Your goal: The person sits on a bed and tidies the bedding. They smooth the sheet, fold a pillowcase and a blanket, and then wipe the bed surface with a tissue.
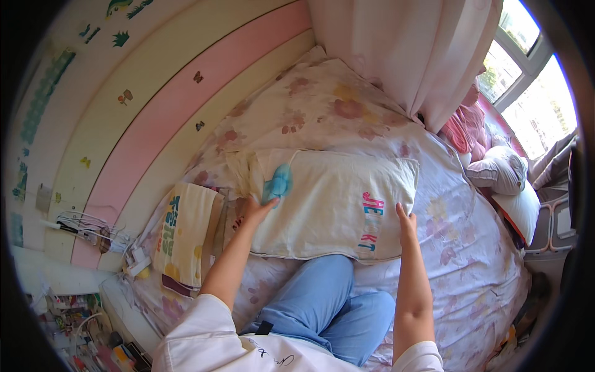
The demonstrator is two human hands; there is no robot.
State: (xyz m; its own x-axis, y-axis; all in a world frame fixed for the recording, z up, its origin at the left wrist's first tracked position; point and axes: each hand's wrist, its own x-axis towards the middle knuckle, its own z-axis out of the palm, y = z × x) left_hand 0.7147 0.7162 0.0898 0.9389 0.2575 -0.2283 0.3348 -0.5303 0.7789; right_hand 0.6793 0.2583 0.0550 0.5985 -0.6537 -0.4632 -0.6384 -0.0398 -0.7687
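A cream pillow in a printed pillowcase (325, 209) lies across the floral bed sheet (441, 279), just beyond my knees. It bears coloured lettering near its right end and a blue print near its left. My left hand (261, 211) is at the pillow's left side, thumb on the fabric, other fingers mostly hidden. At the right edge my right hand (407, 221) grips the pillow's side, thumb uppermost. Loose cream fabric bunches beyond the left end. A folded cream cloth (186, 232) with coloured lettering rests to the left of my left forearm.
A striped padded wall panel (153, 116) borders the bed on the left, with white cables (88, 223) and a power strip (138, 262) near it. A pink curtain (390, 42) hangs at the far corner. Cushions and plush items (497, 169) line the right edge by the window.
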